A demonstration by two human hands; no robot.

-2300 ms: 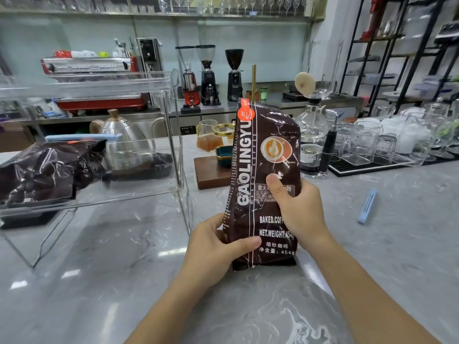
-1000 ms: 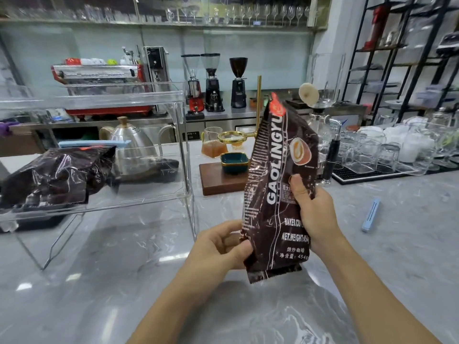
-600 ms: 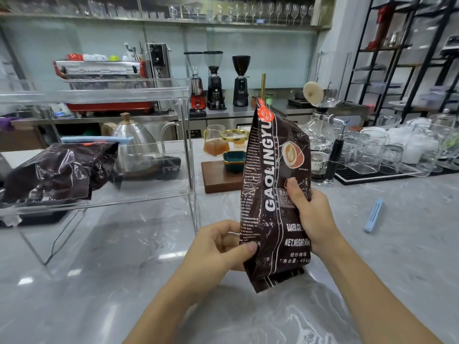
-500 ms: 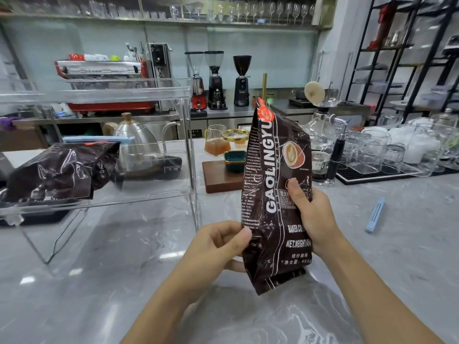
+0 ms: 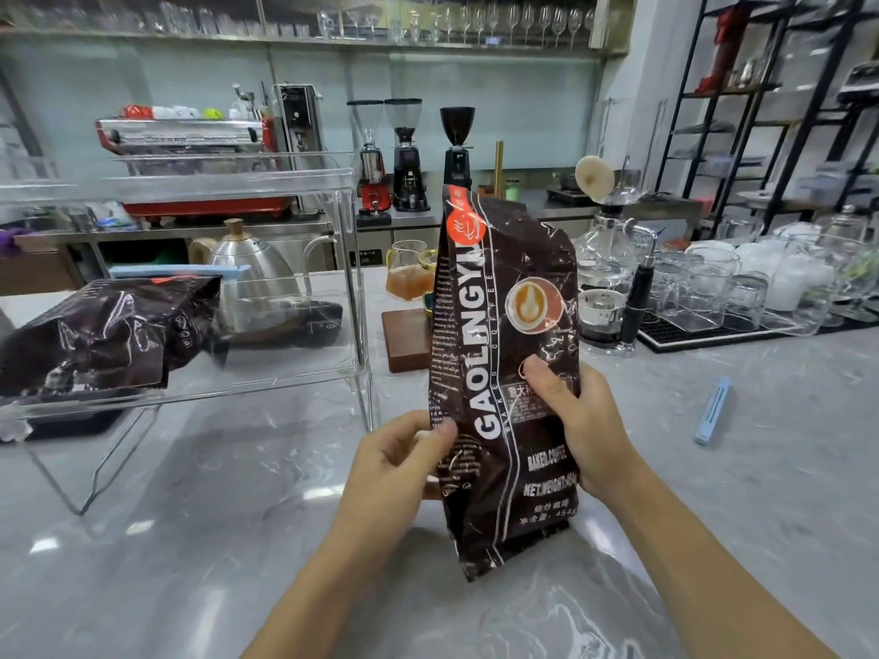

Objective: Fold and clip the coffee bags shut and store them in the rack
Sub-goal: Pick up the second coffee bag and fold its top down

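A tall dark-brown coffee bag (image 5: 494, 354) with white lettering stands upright just above the marble counter, its top unfolded. My right hand (image 5: 578, 425) grips its right side at mid-height, thumb on the front. My left hand (image 5: 395, 461) touches the bag's left edge with thumb and fingertips. A second coffee bag (image 5: 102, 332), closed with a light-blue clip (image 5: 176, 271), lies on the lower shelf of the clear acrylic rack (image 5: 354, 287) at left. A loose light-blue clip (image 5: 712, 411) lies on the counter to the right.
Behind the bag stand a wooden board (image 5: 406, 337) with a glass jug (image 5: 404, 273), a steel kettle (image 5: 252, 273), a siphon brewer (image 5: 606, 264) and a tray of glass cups (image 5: 742, 297). Grinders and an espresso machine line the back counter.
The bag has been lifted slightly off the counter and tilted. My left hand slid from the bag's lower front up to its left edge, with its grip loosened to the fingertips.
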